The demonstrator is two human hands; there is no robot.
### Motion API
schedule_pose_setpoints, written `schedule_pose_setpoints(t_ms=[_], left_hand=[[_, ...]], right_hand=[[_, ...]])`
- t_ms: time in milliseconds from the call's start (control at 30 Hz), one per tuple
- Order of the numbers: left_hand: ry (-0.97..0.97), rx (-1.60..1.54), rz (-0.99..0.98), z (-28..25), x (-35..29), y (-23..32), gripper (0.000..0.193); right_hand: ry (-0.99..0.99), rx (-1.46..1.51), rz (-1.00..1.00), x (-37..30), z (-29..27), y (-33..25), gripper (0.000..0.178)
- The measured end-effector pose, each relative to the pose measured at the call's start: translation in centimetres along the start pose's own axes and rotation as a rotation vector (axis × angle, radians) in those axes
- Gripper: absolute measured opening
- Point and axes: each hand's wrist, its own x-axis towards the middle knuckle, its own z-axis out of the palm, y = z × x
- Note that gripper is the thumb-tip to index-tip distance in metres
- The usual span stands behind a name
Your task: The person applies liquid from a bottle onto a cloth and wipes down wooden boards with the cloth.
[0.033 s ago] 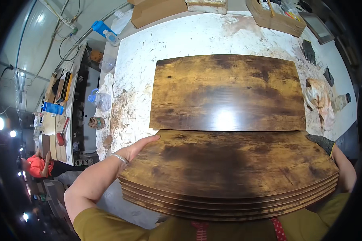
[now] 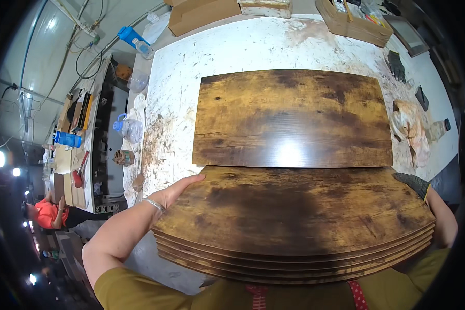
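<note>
A stack of several brown wood-grain boards lies close against my body, its near edges fanned in thin steps. My bare left hand grips the stack's left end, thumb along the top far corner and the other fingers hidden by the boards. At the opposite end, my right hand in a dark glove holds the right far corner; most of its fingers are out of sight. Just beyond the stack, another board of the same pattern lies flat, its near edge meeting or almost meeting the stack's far edge.
The white, stained worktable carries a crumpled stained rag, a dark glove and a clear bottle on the right. Cardboard boxes stand at the back, jugs at the left edge. Far left, a person in red stands.
</note>
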Motion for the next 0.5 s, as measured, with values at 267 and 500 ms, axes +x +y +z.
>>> schedule_pose_setpoints(t_ms=[267,500], left_hand=[[-0.035,-0.086,-0.019,-0.7,-0.8,-3.2,0.052],[0.306,0.587,0.063,-6.7,1.7,-5.0,0.066]], right_hand=[[0.087,0.175,0.13,-5.3,5.6,-0.8,0.051],[0.047,-0.185,-0.204,-2.1,4.7,1.2,0.054]])
